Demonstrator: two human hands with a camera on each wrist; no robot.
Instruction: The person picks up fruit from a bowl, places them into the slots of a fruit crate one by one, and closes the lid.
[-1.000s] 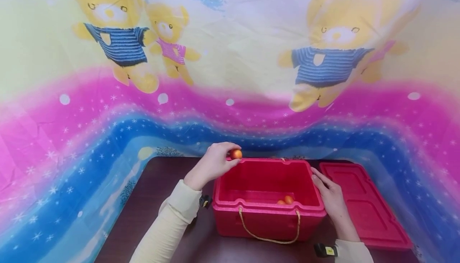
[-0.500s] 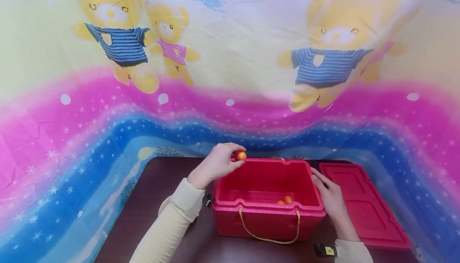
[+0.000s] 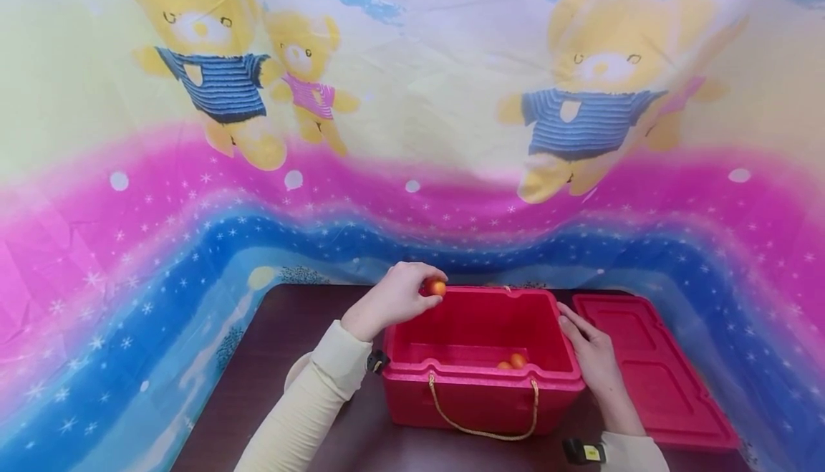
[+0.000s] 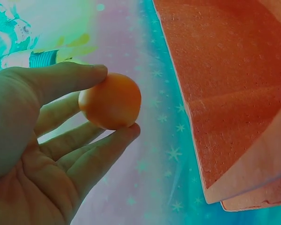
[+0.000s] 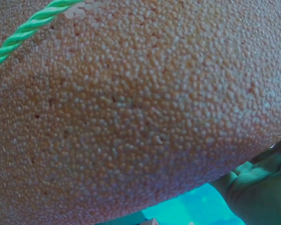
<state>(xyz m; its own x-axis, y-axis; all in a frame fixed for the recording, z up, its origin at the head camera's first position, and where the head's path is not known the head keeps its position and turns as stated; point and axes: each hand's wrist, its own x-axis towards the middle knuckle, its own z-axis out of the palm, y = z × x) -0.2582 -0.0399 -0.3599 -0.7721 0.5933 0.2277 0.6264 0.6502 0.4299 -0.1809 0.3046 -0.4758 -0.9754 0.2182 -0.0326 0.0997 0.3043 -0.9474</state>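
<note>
My left hand point(image 3: 398, 299) pinches a small smooth round orange fruit point(image 4: 111, 101) between thumb and fingertips. In the head view that hand is over the left end of the red foam box point(image 3: 483, 402), near its far left corner. The box has no lid on it. Inside, towards the front right, lie small orange fruits point(image 3: 518, 361) of the same look, partly hidden by the front wall. My right hand point(image 3: 596, 361) rests against the box's right end, fingers fairly straight and tips at the rim. In the right wrist view, the grainy foam wall point(image 5: 140, 117) hides much of this hand.
A red lid point(image 3: 657, 372) lies on the dark table point(image 3: 258, 372) at the right of the box. A gold rope handle point(image 3: 480, 430) hangs on the box's front. Behind the table hangs a cloth point(image 3: 412, 135) printed with bears.
My left hand has moved a little right and slightly down with the fruit, from the box's far left corner to over its opening. The right hand stays at the box's right end.
</note>
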